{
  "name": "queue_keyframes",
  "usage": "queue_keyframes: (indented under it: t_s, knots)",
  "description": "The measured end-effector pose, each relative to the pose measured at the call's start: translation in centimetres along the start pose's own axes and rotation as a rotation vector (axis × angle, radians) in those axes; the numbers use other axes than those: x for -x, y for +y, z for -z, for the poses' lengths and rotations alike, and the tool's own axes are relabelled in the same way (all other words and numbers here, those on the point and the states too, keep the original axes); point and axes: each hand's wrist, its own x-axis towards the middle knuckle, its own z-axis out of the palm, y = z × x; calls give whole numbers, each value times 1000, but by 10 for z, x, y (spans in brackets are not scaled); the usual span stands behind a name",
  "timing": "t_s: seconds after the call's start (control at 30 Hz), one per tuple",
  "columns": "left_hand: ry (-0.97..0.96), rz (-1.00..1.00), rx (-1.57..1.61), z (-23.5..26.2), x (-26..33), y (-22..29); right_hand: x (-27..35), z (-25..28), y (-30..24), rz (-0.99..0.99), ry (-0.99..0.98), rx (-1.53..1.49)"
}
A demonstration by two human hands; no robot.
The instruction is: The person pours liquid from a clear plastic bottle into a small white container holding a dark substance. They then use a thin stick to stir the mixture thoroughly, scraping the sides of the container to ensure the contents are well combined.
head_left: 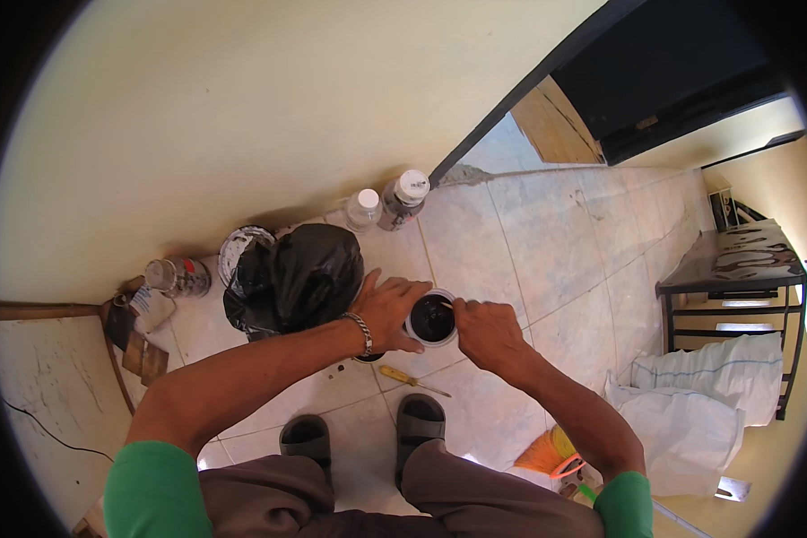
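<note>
A small round white-rimmed tub (431,342) of dark, glossy liquid stands on the tiles in front of me. My left hand (387,314), with a chain bracelet at the wrist, curves round the tub's left side. At its right rim, my right hand (493,336) is closed in a pinch; a short pale bit shows at its fingertips over the liquid, but its kind is unclear. Left of my left hand bulges a black plastic bag (309,273). A yellow-handled screwdriver (412,380) lies between the tub and my sandals.
Along the wall stand a clear bottle with a white cap (363,210), a white-lidded jar (405,201) and a stained white container (242,244). Another jar (179,277) lies farther left. White sacks (690,408), a dark table (735,255) and an orange broom (544,453) are to the right.
</note>
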Motion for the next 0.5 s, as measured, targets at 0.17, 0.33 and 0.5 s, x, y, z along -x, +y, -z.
queue_keyframes:
  t_s: [0.17, 0.33, 0.5]
  knots:
    - [-9, 13, -23, 1, 2, -1, 16, 3, -14, 91, -247, -44]
    - [-12, 11, -18, 1, 1, 0, 2, -3, -2, 10, -21, -29]
    - [0, 9, -10, -1, 2, -2, 7, 4, -17, 47, -160, -35]
